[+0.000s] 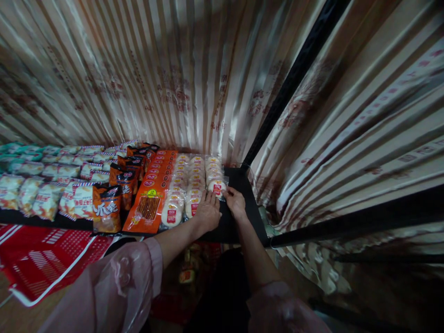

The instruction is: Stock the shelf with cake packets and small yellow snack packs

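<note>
While my left sleeve [135, 273] and my right sleeve [284, 307] come up from the bottom of the frame, a red basket [45, 259] lies at the lower left. Under the black shelf [247, 208], in the lower middle, some small packages [187, 276] are too dark for me to tell what they are.

Right of the centre, my left hand [209, 215] is palm down, rather open, with its fingers a little bent and their tips at the lower left edge of the front round white packet [217, 188]. My right hand [235, 203] is half closed at the right edge of this same packet; if its fingers pinch the edge, I cannot tell. The packet lies on the shelf, at the near end of the right-hand row.

To the left of it are two more rows of white packets [171, 210], then flat orange packets [145, 210], black and orange bags [107, 208] and, until the left edge, white bags [46, 199]. Farther, at the upper left, are greenish bags [26, 150]. Behind everything hangs a striped curtain [138, 69], and a black post [294, 74] rises slantwise toward the upper right.
</note>
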A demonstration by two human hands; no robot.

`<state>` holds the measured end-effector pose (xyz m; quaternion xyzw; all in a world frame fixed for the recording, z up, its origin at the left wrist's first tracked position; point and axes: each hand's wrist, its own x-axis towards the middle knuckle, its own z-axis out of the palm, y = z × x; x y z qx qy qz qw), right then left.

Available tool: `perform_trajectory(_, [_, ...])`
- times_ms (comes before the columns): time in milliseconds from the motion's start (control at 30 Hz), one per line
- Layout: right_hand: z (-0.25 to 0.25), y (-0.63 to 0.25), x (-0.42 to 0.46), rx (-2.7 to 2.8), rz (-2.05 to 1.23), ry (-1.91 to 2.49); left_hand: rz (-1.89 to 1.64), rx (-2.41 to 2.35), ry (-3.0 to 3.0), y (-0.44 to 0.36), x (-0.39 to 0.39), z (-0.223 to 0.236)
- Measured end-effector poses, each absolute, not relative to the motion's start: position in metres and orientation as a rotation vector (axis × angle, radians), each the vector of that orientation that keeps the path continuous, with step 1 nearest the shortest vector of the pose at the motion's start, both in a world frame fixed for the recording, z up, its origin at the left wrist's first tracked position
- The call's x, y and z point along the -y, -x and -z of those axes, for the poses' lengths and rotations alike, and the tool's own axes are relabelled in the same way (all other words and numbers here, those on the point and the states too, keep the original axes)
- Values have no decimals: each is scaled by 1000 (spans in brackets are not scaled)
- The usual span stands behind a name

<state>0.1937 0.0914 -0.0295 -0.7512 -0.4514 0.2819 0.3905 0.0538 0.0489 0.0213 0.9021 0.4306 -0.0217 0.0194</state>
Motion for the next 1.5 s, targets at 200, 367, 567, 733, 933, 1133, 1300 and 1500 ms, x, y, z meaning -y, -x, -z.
perform_trajectory(200, [30, -196, -100, 1211, -764, 1867, 5, -1344, -2812, -55, -50, -22])
perform_trajectory(367, [21, -194, -101, 1290, -698, 1977, 45, -1343, -2796, -54, -53, -22])
perform_trajectory(567, [24, -193, -104, 1322, -653, 2000, 46, -1340, -2808, -54, -56, -22])
perform_trajectory(733, [30, -189, -103, 1347, -630, 1971, -7, -1354, -2815, -54, -58, -15])
perform_trajectory(933, [29, -184, -97, 1380, -511, 2018, -63, -1337, -2838, -54, -61, -10])
perform_trajectory(1133, [28, -181, -96, 1361, -533, 2023, -42, -1351, -2808, -56, -60, -13])
perform_trajectory(1300, [27, -179, -92, 1252, -548, 1969, -37, -1344, -2807, -57, -60, -19])
perform_trajectory(1500, [19, -177, -78, 1154, -378, 1912, -39, -1309, -2841, -56, -56, -24])
